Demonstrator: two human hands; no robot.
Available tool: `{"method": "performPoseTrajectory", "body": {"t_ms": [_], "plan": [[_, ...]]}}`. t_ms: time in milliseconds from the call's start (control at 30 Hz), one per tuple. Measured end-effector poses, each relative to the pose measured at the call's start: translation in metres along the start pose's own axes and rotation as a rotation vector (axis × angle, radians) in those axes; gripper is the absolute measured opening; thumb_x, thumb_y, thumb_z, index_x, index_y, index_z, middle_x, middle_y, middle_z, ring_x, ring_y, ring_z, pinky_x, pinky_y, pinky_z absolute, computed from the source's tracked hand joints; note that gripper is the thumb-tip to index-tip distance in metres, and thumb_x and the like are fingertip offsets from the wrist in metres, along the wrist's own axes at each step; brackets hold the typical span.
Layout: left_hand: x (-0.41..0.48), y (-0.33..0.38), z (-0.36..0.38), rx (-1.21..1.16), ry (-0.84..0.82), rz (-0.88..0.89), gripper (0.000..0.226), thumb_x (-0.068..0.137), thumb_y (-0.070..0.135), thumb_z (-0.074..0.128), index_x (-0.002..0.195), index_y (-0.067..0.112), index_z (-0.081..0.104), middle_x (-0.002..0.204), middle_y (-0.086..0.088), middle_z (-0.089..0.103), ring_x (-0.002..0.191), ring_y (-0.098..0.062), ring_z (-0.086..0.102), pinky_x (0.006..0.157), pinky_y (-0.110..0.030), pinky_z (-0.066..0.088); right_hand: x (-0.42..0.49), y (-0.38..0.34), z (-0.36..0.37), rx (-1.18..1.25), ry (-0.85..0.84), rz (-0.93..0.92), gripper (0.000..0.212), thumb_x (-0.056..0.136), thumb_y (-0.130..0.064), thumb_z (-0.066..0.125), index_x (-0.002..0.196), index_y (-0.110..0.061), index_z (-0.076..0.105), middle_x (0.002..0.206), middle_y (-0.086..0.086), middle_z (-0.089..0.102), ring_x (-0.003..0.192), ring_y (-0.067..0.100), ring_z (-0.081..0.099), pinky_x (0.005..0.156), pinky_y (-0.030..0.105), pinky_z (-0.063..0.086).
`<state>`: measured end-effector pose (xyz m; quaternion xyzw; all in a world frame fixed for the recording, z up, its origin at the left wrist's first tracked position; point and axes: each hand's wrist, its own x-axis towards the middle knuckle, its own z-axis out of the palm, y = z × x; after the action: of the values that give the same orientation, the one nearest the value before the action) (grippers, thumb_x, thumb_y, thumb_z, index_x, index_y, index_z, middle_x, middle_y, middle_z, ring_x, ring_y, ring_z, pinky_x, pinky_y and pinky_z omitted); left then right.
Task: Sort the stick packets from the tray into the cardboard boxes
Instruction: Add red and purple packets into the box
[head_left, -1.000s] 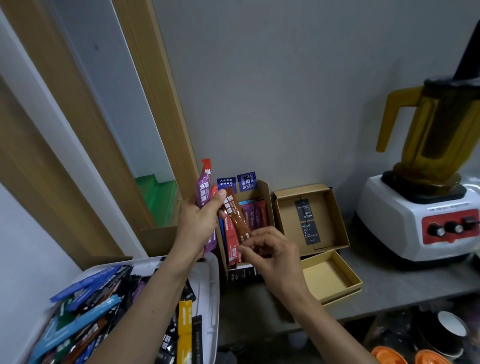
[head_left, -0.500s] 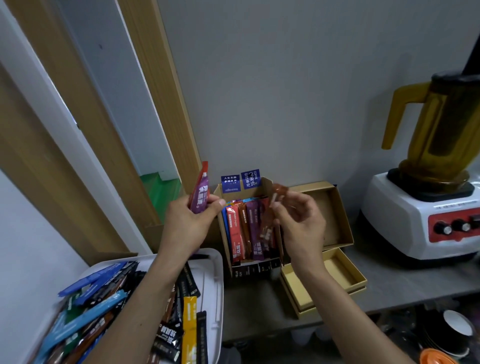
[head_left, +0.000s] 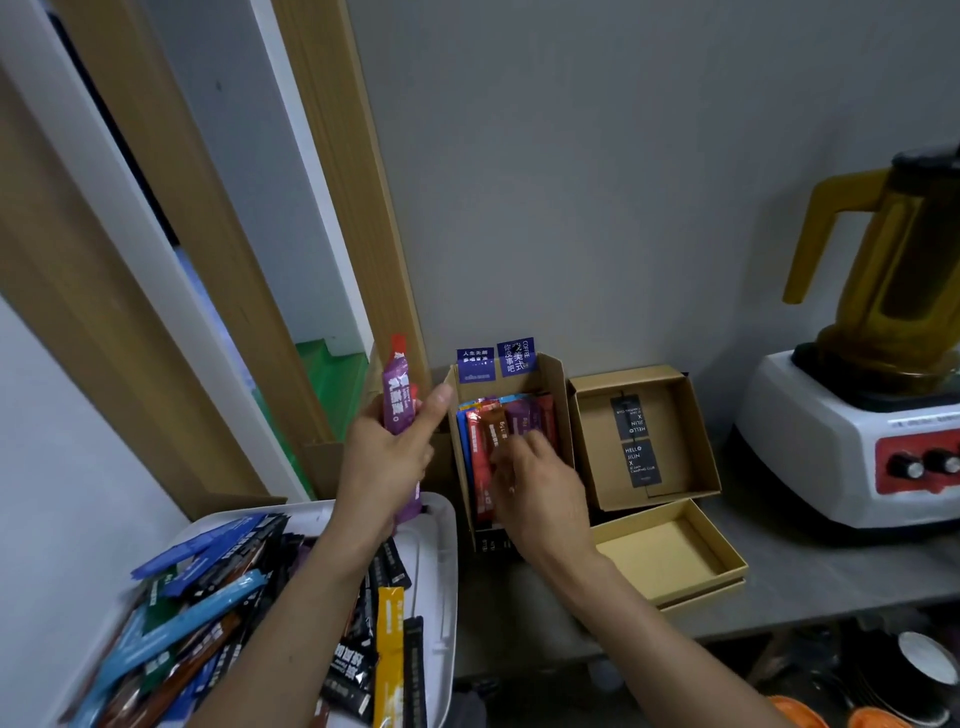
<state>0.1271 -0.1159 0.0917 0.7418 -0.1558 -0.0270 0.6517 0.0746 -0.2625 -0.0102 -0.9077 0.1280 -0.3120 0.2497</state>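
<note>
A single head-worn wide-angle camera looked forward and down from close above the counter, facing the grey wall. Both forearms entered from the bottom edge, the tray sat lower left, the blender far right.

We face a plain grey wall above a grey counter, with wooden door-frame posts and a green floor to our left.
</note>
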Motion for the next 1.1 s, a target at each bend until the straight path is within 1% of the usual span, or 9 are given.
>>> {"method": "performPoseTrajectory", "body": {"t_ms": [167,300,433,567,667,733,800,867,1100], "plan": [[-0.003,0.008,0.008,-0.308,-0.116,-0.139,0.049,0.082,0.063,0.056,0.093,0.015,0.052,0.062,0.005,0.049,0.05,-0.009,0.044,0.047,-0.021,0.037,-0.002,0.005,0.01,0.009,-0.199,0.089,0.034,0.096,-0.032,0.07,0.128,-0.023,0.065,0.134,-0.003,0.057,0.12,0.017,0.063,0.101,0.037,0.057],[-0.001,0.001,0.008,-0.435,-0.124,-0.15,0.058,0.091,0.065,0.04,0.106,0.012,0.058,0.064,0.003,0.053,0.055,-0.008,0.049,0.051,-0.02,0.043,-0.009,-0.001,-0.008,0.366,-0.117,0.213,0.016,0.097,-0.031,0.067,0.113,-0.027,0.069,0.119,-0.013,0.064,0.106,0.006,0.065,0.089,0.033,0.061],[0.001,-0.007,0.013,-0.322,-0.147,-0.109,0.072,0.084,0.072,0.033,0.111,0.012,0.062,0.07,0.002,0.056,0.062,-0.008,0.054,0.062,-0.023,0.049,-0.019,-0.019,-0.038,0.773,-0.173,0.246,0.013,0.094,-0.041,0.071,0.096,-0.028,0.073,0.097,-0.007,0.073,0.094,0.008,0.07,0.083,0.03,0.06],[0.002,-0.011,0.022,-0.195,-0.197,-0.106,0.084,0.077,0.08,0.034,0.122,0.014,0.059,0.08,0.002,0.062,0.069,-0.008,0.066,0.068,-0.031,0.054,-0.02,-0.026,-0.05,0.814,-0.312,0.16,0.019,0.089,-0.045,0.075,0.098,-0.028,0.076,0.1,-0.005,0.076,0.097,0.012,0.07,0.086,0.036,0.06],[-0.001,-0.006,0.027,-0.189,-0.189,-0.102,0.08,0.076,0.078,0.039,0.122,0.015,0.059,0.093,-0.005,0.071,0.08,-0.011,0.076,0.071,-0.032,0.063,-0.018,-0.021,-0.048,0.87,-0.271,0.188,0.01,0.093,-0.032,0.075,0.096,-0.023,0.075,0.094,-0.001,0.077,0.091,0.013,0.072,0.083,0.036,0.06],[0.001,-0.003,0.025,-0.255,-0.216,-0.097,0.092,0.071,0.081,0.05,0.122,0.005,0.056,0.082,-0.009,0.069,0.066,-0.02,0.071,0.067,-0.034,0.064,-0.02,-0.016,-0.05,0.992,-0.211,0.28,0.005,0.094,-0.018,0.074,0.092,-0.014,0.072,0.085,0.0,0.076,0.074,0.006,0.069,0.069,0.026,0.055],[0.006,0.001,0.02,-0.355,-0.209,-0.061,0.077,0.075,0.071,0.062,0.113,0.004,0.059,0.067,0.002,0.055,0.049,-0.009,0.048,0.045,-0.019,0.042,-0.025,-0.009,-0.051,1.066,-0.182,0.334,0.007,0.093,-0.015,0.073,0.092,-0.008,0.069,0.084,0.003,0.076,0.07,0.005,0.069,0.064,0.021,0.051],[0.014,0.003,0.015,-0.378,-0.172,-0.036,0.056,0.084,0.054,0.068,0.111,0.005,0.06,0.069,0.005,0.05,0.048,-0.006,0.04,0.041,-0.016,0.031,-0.032,-0.003,-0.053,1.059,-0.179,0.332,0.017,0.09,-0.022,0.074,0.095,-0.007,0.069,0.094,0.006,0.078,0.084,0.014,0.074,0.067,0.02,0.054],[0.024,0.002,0.019,-0.068,-0.145,0.015,0.04,0.09,0.035,0.073,0.103,-0.003,0.067,0.06,-0.001,0.053,0.045,-0.006,0.045,0.045,-0.019,0.038,-0.038,0.005,-0.051,1.068,-0.181,0.341,0.027,0.084,-0.028,0.076,0.097,-0.004,0.07,0.096,0.009,0.079,0.088,0.015,0.074,0.067,0.02,0.054]]}}
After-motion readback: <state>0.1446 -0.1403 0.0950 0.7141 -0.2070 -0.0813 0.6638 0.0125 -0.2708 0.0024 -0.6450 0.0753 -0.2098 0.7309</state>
